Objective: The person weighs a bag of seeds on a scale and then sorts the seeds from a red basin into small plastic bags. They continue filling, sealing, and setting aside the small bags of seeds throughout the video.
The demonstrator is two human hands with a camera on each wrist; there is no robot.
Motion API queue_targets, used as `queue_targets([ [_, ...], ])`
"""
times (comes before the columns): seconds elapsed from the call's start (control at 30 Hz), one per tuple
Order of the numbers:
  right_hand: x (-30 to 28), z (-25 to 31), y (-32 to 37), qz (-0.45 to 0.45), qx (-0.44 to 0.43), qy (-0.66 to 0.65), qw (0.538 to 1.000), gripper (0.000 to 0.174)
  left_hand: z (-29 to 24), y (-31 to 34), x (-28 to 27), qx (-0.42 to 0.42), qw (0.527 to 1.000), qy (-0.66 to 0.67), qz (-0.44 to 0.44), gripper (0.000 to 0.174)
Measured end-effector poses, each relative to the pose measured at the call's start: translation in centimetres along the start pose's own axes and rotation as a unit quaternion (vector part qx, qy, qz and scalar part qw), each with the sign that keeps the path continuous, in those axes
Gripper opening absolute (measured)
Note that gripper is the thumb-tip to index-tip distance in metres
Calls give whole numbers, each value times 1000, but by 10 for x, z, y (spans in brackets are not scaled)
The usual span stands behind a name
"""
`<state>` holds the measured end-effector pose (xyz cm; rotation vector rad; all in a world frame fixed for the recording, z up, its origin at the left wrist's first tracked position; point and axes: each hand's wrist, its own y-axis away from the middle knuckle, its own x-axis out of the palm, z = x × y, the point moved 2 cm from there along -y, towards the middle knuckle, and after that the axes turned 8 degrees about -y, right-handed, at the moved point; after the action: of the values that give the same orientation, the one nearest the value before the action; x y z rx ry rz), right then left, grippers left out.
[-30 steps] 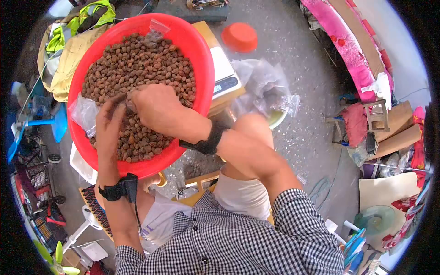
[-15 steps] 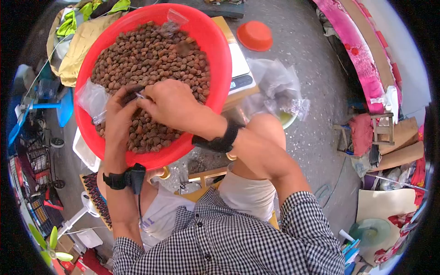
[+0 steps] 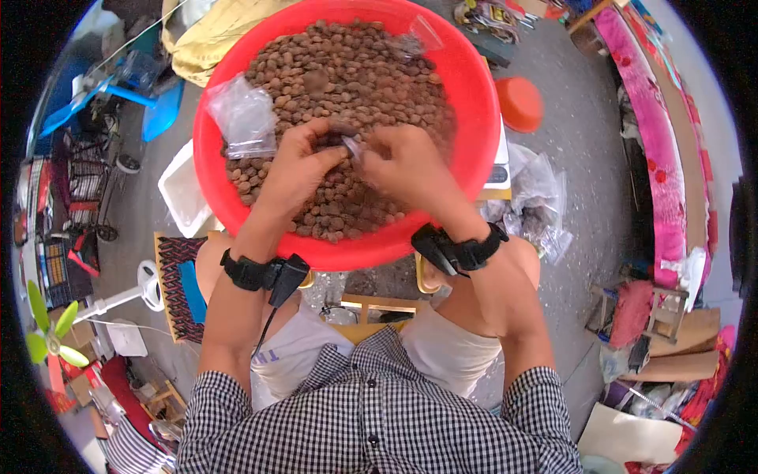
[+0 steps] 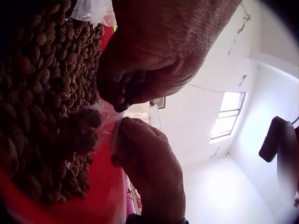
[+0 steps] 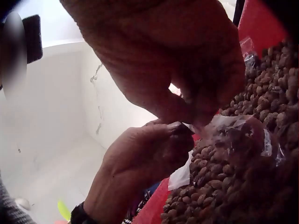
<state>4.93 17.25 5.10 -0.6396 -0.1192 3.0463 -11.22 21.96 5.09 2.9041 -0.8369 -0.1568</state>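
Note:
A big red basin [image 3: 474, 103] is full of brown, wrinkled, nut-like pieces [image 3: 339, 63]. Over its near half my left hand [image 3: 304, 162] and right hand [image 3: 407, 162] meet at a small clear plastic bag [image 5: 243, 135]. Fingertips of both hands pinch the bag's top edge, as the wrist views show. Below them the bag bulges with several brown pieces [image 4: 84, 126] inside. My left hand [image 4: 159, 51] is the nearer one in the left wrist view. A stack of flat clear bags [image 3: 241, 118] lies on the pieces at the basin's left side.
Another small clear bag [image 3: 426, 33] lies at the basin's far right. Partly hidden by the basin, a white scale [image 3: 497, 174] stands to its right, near an orange-red bowl [image 3: 519, 104] and crumpled plastic bags [image 3: 541, 197]. A white tub [image 3: 183, 189] sits at the left.
The head view has swung, so the basin appears farther right. My hands, overlapping a second ago, are now side by side with the small bag between their fingertips.

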Motion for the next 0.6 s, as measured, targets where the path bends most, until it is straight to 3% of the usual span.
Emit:
queue_targets([
  [0.1, -3, 3, 0, 37, 31, -52, 997, 25, -2, 1, -3, -25, 999, 40, 26, 26],
  [0.2, -3, 5, 2, 68, 76, -137, 985, 25, -3, 1, -1, 5, 999, 30, 36, 26],
  [0.47, -2, 11, -1, 73, 111, -209, 969, 23, 7, 2, -5, -11, 998, 59, -6, 29],
  [0.6, -9, 5, -5, -17, 41, -54, 998, 24, -5, 6, 1, -24, 999, 34, -28, 36],
])
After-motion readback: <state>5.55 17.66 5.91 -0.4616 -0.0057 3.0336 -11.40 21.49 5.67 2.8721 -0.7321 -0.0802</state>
